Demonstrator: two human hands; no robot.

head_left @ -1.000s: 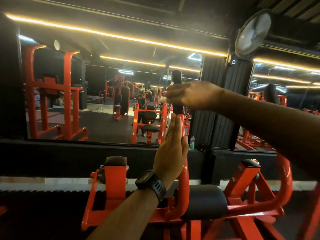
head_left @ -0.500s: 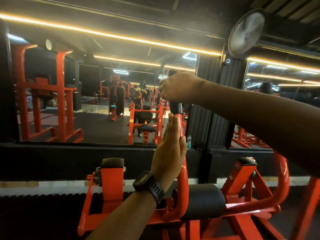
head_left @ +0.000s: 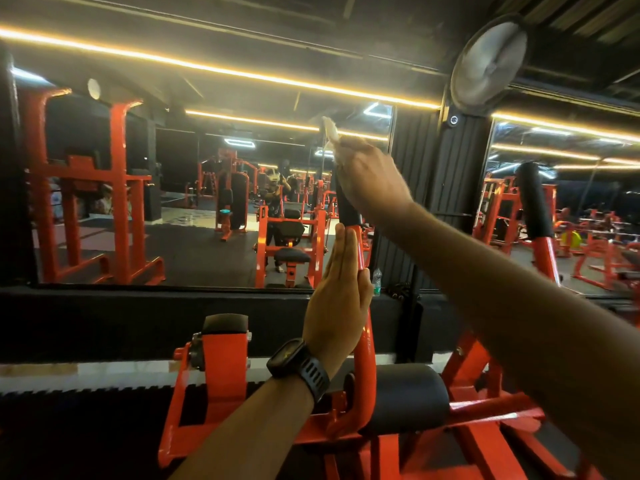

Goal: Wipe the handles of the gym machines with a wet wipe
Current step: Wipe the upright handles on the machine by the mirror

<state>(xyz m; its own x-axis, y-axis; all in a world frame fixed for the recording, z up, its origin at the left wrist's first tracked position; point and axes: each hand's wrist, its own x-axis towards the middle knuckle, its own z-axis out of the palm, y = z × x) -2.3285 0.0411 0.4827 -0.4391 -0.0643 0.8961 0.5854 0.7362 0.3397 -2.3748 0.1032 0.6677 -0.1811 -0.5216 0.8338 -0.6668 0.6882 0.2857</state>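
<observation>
at centre frame the black handle [head_left: 346,209] stands upright, my right hand [head_left: 370,181] curled round its top holding the wet wipe [head_left: 330,131] (a tuft pokes out above), my left hand [head_left: 337,299] flat against the red bar [head_left: 367,344] just below.

Left wrist wears a black, perhaps rubber-strapped, squarish watch [head_left: 297,366].

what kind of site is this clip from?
A gym, most likely a commercial one. A red-framed machine with black pads stands right in front, the wall mirror reflects rows of similar red machines, and the right hand holds a wet wipe on a black-gripped handle.
</observation>
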